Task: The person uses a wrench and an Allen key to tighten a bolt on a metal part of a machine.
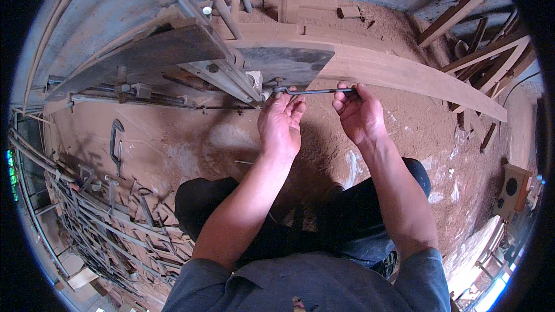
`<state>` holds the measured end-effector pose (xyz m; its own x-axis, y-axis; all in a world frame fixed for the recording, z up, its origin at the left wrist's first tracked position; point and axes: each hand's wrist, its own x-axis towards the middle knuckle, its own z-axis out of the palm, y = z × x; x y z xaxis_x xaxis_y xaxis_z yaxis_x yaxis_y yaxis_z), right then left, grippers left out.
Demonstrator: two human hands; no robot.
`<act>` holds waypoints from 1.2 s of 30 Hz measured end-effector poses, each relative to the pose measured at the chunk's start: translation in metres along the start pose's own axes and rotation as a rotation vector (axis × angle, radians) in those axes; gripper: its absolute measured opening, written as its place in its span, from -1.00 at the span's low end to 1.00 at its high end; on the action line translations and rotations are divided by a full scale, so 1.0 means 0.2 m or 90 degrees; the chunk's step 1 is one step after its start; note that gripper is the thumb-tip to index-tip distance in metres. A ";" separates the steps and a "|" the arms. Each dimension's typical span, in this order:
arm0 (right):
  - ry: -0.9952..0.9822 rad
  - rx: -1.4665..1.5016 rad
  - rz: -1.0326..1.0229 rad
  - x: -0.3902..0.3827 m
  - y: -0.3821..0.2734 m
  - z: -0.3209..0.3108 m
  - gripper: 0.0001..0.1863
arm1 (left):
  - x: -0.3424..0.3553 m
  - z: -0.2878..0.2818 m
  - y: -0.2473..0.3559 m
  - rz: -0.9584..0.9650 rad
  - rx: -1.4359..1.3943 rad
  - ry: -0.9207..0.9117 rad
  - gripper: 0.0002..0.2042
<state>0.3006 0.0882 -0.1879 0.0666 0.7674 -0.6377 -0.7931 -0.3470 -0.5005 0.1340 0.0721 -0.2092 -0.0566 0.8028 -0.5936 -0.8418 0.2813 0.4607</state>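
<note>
A dark, slim wrench (318, 91) lies level in front of me, its cranked ring end at a bolt (278, 80) by the edge of a dark metal plate (286, 60). My right hand (361, 117) is closed, thumb and fingers pinching the wrench's far right end. Closed too, my left hand (280, 127) has its fingertips at the ring end, just below the bolt. Whether the ring sits fully round the bolt, I cannot tell. Left of the bolt is a pale metal block (254, 79), joined to a slanting metal rail (222, 72).
A long curved wooden beam (404, 72) runs off to the right. A C-clamp (117, 144) lies on the dusty floor at left, near a heap of metal clamps and bars (110, 219). Timber pieces (485, 52) lean at the far right. A boxy speaker-like unit (513, 190) stands at right.
</note>
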 end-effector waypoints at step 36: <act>0.068 -0.019 0.102 0.17 0.06 -0.07 -0.67 | 0.04 0.09 0.03 0.048 0.025 0.070 -0.83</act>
<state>0.3016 0.1018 -0.2236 0.0064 0.6405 -0.7680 -0.7805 -0.4768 -0.4042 0.1377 0.0904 -0.1987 -0.1787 0.7608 -0.6239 -0.8113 0.2449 0.5310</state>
